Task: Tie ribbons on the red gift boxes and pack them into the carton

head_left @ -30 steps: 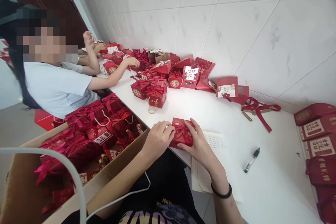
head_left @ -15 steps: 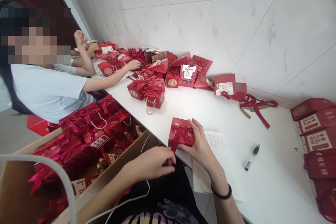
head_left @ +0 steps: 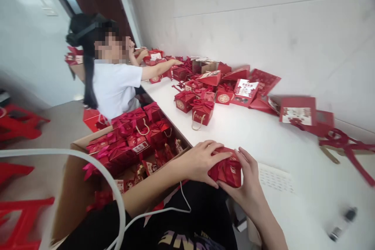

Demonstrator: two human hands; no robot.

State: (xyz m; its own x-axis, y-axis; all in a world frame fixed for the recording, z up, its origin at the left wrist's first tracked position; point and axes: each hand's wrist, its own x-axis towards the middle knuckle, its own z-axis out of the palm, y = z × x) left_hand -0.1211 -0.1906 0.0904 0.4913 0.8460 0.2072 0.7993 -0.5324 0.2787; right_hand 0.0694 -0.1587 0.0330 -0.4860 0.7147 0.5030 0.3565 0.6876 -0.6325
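Observation:
A small red gift box [head_left: 231, 168] with a dark red ribbon sits between my two hands at the table's near edge. My left hand [head_left: 203, 160] wraps its left side, fingers over the top and thumb low on the front. On the right side, my right hand [head_left: 246, 175] grips it with the thumb in front and fingers behind. Part of the ribbon is covered by my left fingers. Beyond the hands stand finished-looking red boxes with bows, the nearest being a box with a gold cord handle [head_left: 202, 112].
A cardboard carton [head_left: 66, 195] full of red ribboned boxes stands at my left. A person in a white shirt [head_left: 117, 88] reaches over the white table [head_left: 243, 134]. Written paper [head_left: 277, 177], a marker [head_left: 342, 224] and loose ribbon [head_left: 356, 164] lie right. A white tube [head_left: 113, 181] curves in front.
My left hand has come up from below the ribbon and now holds the gift box along with the right hand. The view has turned left, bringing red stools into sight.

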